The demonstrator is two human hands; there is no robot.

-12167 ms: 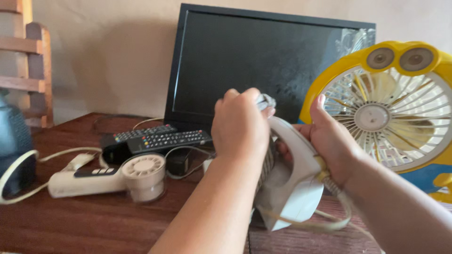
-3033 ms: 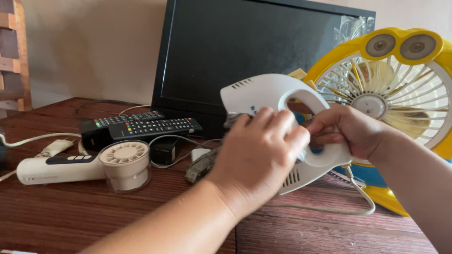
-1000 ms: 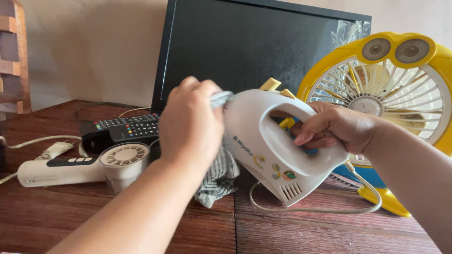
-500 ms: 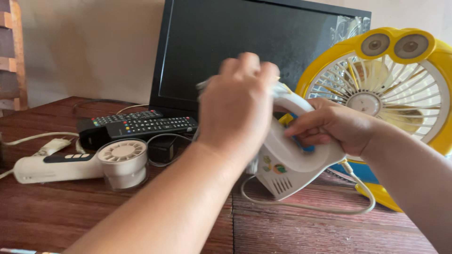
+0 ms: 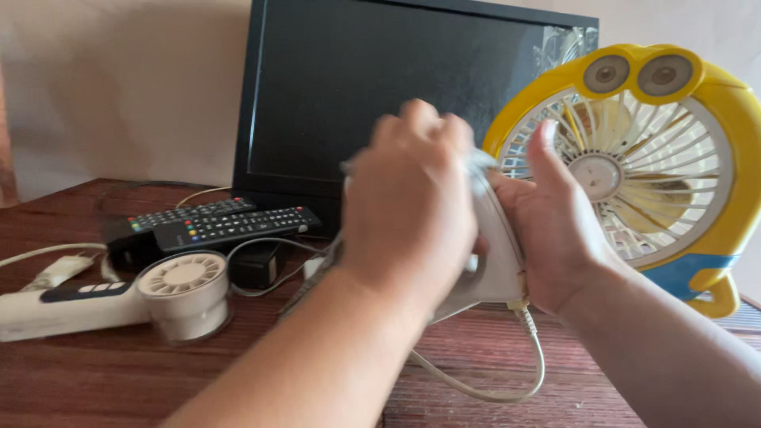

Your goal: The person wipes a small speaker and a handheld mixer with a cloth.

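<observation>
Nearest the camera, both forearms reach in over the dark wooden counter and meet above its middle. The left hand is closed, knuckles toward the camera and blurred; a scrap of grey cloth seems bunched under its fingers against the top of a white hand mixer. The right hand cups the mixer from the far side, thumb upright, palm wrapped on the body, holding it clear of the counter. Its pale cord loops down onto the wood below. By the look of it the wiping of the mixer is midway: the cloth is on the upper shell, and how much is clean cannot be told.

Toward the left edge lies a white handheld appliance with a round vented head. Behind it two black remote controls sit side by side. At the back stand a dark flat screen and, by the right edge, a yellow cartoon-eyed table fan
</observation>
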